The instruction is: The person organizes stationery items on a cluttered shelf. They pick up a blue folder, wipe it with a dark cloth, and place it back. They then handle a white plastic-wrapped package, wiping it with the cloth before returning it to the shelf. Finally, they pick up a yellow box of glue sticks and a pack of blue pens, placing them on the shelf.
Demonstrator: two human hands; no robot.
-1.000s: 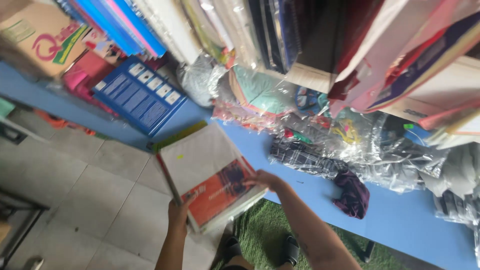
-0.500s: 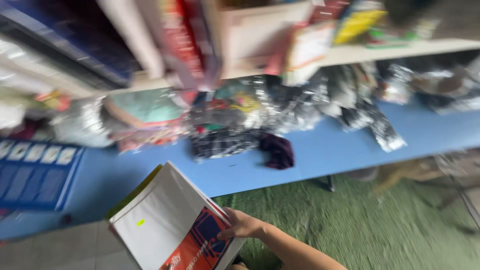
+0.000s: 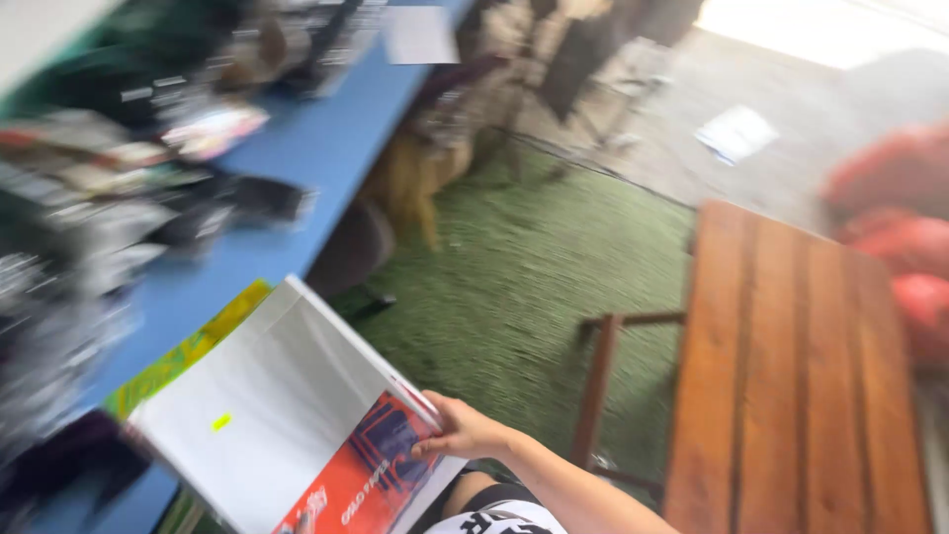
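A stack of flat books (image 3: 287, 425), white sheet over an orange-and-blue cover, is carried tilted at waist height beside the blue tabletop (image 3: 316, 158), above green turf (image 3: 524, 277). The right hand (image 3: 460, 430) is clamped on the stack's edge, steadying it. The left hand is probably beneath, hidden; a wooden bench (image 3: 801, 376) stands at right.

My right grip (image 3: 465, 430) pinches the near edge of a flat white package (image 3: 267, 415) with an orange and dark blue printed label (image 3: 371, 475) at its lower corner and a small yellow-green sticker (image 3: 221, 422) near its middle. It hangs over the near edge of the blue table (image 3: 326, 148), whose blurred, glossy plastic-wrapped packets (image 3: 89, 208) crowd the far side.
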